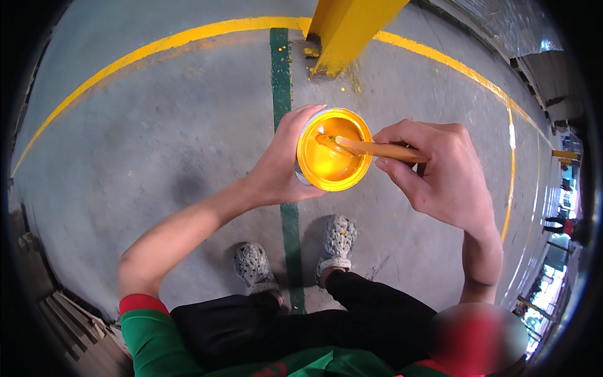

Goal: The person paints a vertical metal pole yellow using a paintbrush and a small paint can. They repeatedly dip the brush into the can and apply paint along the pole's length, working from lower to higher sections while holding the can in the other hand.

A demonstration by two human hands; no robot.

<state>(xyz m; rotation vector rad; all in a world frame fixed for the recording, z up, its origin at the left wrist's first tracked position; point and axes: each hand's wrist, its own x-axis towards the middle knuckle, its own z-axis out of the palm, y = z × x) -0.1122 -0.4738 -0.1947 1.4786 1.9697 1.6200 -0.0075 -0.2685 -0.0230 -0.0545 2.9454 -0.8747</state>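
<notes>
My left hand (281, 164) is wrapped round a round metal can (335, 186) and holds it up over the floor, its open top towards me. Glossy yellow paint (331, 166) lies inside, and yellow is smeared over the rim. Between the thumb and fingers of my right hand (447, 168) is the wooden handle of a paintbrush (391, 151). The brush reaches leftwards over the can's rim, and its paint-coated tip is inside the can. How deep the tip sits in the paint I cannot tell.
Beyond the can stands a yellow metal post (348, 38), with yellow spatters round its base. A green stripe (282, 81) and a curved yellow line (169, 43) mark the grey floor (157, 132). My grey clogs (340, 242) stand below. Wooden slats (69, 323) lie at the lower left.
</notes>
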